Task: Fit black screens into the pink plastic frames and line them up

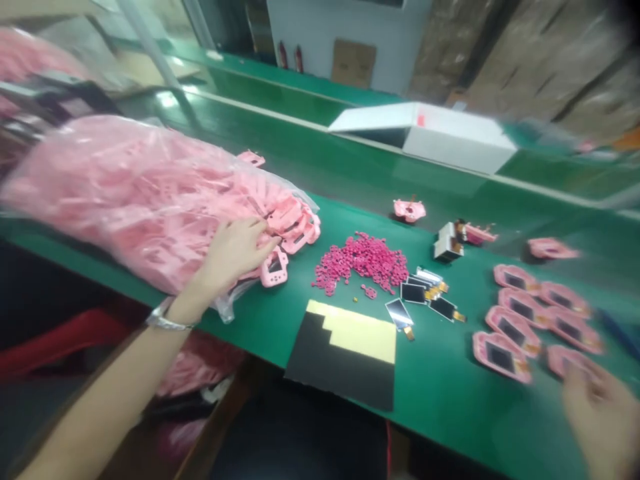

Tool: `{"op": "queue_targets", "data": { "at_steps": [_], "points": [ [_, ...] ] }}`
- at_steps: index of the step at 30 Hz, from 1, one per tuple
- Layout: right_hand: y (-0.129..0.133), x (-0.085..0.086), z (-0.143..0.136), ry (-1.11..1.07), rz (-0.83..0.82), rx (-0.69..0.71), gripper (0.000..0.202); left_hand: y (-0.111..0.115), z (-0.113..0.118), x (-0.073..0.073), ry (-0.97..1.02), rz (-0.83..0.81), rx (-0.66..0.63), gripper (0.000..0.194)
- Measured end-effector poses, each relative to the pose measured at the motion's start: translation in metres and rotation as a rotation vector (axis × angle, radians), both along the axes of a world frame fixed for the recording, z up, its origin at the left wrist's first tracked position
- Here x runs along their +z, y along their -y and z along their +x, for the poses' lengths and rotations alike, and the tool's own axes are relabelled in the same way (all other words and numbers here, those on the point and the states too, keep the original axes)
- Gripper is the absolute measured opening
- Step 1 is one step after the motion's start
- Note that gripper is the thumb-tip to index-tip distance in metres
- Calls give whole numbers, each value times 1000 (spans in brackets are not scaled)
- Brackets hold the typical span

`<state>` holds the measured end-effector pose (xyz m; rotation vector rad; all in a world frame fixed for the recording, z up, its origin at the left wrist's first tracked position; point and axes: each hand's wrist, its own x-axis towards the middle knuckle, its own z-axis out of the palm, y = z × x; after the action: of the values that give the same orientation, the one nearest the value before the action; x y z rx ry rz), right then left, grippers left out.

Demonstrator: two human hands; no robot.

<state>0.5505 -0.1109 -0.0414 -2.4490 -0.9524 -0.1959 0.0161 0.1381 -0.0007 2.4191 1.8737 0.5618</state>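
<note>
Since pink plastic shells (296, 220) jutted from a clear bag (95, 170), they were touched by the half-curled left hand (237, 250), hold unclear, one rounded pink casing (559, 359) pinched by the right hand (600, 400).

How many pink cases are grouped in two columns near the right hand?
7 visible: left column, four cases; right column, three cases, the nearest at the right hand. The hand may hide more.
</note>
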Motion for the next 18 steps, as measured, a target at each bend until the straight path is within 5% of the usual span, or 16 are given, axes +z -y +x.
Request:
{"op": "queue_targets", "data": {
  "at_steps": [4, 8, 11, 14, 18],
  "points": [
    [-67, 12, -76, 53, 105, 511, 42, -12, 21, 10, -32, 171, 96, 38],
    [-158, -2, -141, 73, 58, 846, 48, -65, 58, 4, -82, 35, -270, 45],
    [-206, -20, -172, 94, 12, 979, 51, -86, 72, -8, -252, -119, -412, 49],
    [-219, -28, -188, 100, -44, 1059, 48, -75, 63, -14, -289, -100, -518, 52],
    [-197, -20, -173, 89, -69, 1086, 45, -46, 33, -10, -267, -167, -655, 55]
  ]
}}
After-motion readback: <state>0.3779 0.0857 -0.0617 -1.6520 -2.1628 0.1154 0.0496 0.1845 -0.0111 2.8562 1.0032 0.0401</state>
